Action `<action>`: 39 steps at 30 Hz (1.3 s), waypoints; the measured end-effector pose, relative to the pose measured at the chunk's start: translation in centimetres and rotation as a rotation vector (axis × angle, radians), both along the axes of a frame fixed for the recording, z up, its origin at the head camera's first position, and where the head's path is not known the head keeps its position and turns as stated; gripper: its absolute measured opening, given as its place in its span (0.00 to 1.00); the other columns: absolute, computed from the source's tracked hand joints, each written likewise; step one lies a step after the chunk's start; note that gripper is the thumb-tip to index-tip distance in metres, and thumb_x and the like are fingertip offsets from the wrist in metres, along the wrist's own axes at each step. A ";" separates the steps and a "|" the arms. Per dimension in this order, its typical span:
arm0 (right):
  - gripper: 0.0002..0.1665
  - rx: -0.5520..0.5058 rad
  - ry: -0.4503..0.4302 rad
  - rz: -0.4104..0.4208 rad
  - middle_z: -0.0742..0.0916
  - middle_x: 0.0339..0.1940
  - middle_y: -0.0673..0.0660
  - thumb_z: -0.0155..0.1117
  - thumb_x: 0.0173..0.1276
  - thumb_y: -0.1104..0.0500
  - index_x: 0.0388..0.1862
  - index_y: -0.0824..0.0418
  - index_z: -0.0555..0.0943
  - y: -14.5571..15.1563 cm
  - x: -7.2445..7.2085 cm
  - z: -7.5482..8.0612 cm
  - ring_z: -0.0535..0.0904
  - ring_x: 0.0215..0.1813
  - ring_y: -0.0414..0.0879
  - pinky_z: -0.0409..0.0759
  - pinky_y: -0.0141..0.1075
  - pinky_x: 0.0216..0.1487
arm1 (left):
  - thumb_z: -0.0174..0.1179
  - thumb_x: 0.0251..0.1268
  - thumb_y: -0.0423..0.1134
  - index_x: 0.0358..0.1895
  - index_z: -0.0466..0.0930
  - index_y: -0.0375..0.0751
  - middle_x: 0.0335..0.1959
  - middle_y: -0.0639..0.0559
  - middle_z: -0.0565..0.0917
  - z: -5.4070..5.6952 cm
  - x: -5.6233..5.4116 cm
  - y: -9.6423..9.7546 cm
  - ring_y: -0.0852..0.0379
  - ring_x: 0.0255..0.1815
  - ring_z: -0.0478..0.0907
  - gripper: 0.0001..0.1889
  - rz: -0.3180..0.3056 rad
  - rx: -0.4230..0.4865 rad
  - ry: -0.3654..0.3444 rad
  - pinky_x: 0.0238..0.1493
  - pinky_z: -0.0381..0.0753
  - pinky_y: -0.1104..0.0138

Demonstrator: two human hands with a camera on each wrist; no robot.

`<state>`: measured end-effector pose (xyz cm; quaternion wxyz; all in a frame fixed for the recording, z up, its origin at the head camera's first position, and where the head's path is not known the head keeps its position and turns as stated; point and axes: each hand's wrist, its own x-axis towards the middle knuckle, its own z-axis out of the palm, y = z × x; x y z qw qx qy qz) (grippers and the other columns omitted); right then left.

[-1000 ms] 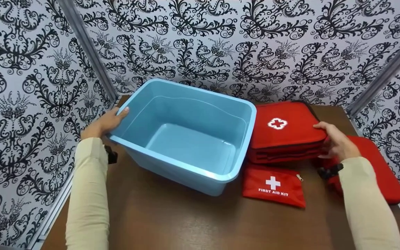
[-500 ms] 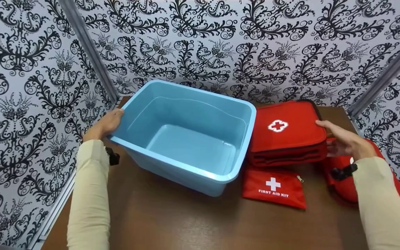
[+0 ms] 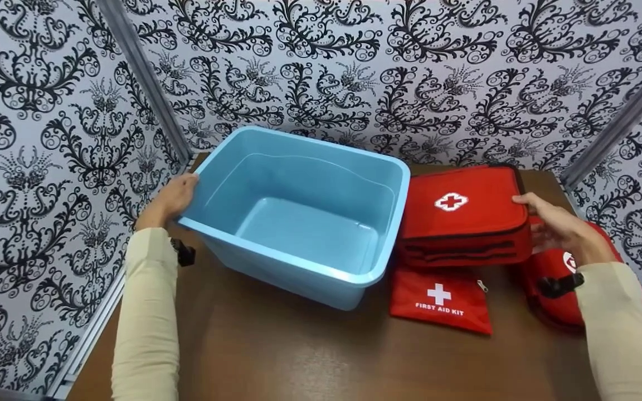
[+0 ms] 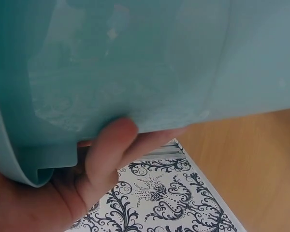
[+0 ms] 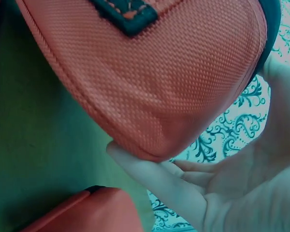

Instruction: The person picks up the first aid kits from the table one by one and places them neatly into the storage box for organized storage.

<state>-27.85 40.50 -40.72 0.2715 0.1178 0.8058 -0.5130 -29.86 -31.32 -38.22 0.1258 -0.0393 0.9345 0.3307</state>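
A light blue plastic tub (image 3: 321,170) stands tilted toward the viewer on the left of the table, nothing inside it. My left hand (image 3: 171,199) grips its left rim; in the left wrist view the fingers (image 4: 113,145) curl under the rim against the outer wall. Beside the tub's right wall is a thick red first aid bag (image 3: 466,214) with a white-edged cross emblem and black piping. My right hand (image 3: 563,225) holds this bag's right end, thumb on top. From the right wrist, the fingers (image 5: 150,174) reach beneath the bag's lower corner.
A flat red zip pouch (image 3: 441,295) printed FIRST AID KIT lies in front of the bag. Another red case (image 3: 558,262) with a round white emblem lies at the right, partly behind my right forearm. Patterned walls (image 3: 310,67) enclose the brown table (image 3: 298,356).
My right hand has shifted right and the red first aid bag has moved slightly right with it. The left hand keeps its grip on the tub, which has barely moved.
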 end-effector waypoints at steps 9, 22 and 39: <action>0.26 -0.061 0.033 -0.117 0.87 0.28 0.49 0.46 0.71 0.28 0.45 0.46 0.73 0.3 0.2 0.5 0.87 0.32 0.44 0.89 0.41 0.39 | 0.19 0.82 0.53 0.78 0.50 0.29 0.77 0.26 0.57 0.0 -0.1 -0.2 0.29 0.75 0.60 0.36 -0.009 -0.032 0.034 0.78 0.54 0.40; 0.23 -0.287 0.148 -0.364 0.87 0.22 0.46 0.55 0.70 0.32 0.27 0.46 0.82 -0.6 1.3 3.1 0.83 0.24 0.40 0.86 0.39 0.29 | 0.21 0.82 0.57 0.79 0.50 0.32 0.77 0.27 0.58 -0.4 0.1 -0.2 0.30 0.75 0.61 0.37 0.005 0.011 0.023 0.78 0.56 0.40; 0.16 -0.398 0.273 -0.562 0.86 0.17 0.49 0.66 0.67 0.38 0.31 0.48 0.81 -1.0 2.5 6.8 0.78 0.17 0.40 0.82 0.37 0.22 | 0.21 0.82 0.57 0.79 0.50 0.32 0.76 0.27 0.58 -0.5 -0.1 -0.2 0.29 0.74 0.61 0.37 0.002 -0.014 0.032 0.77 0.56 0.40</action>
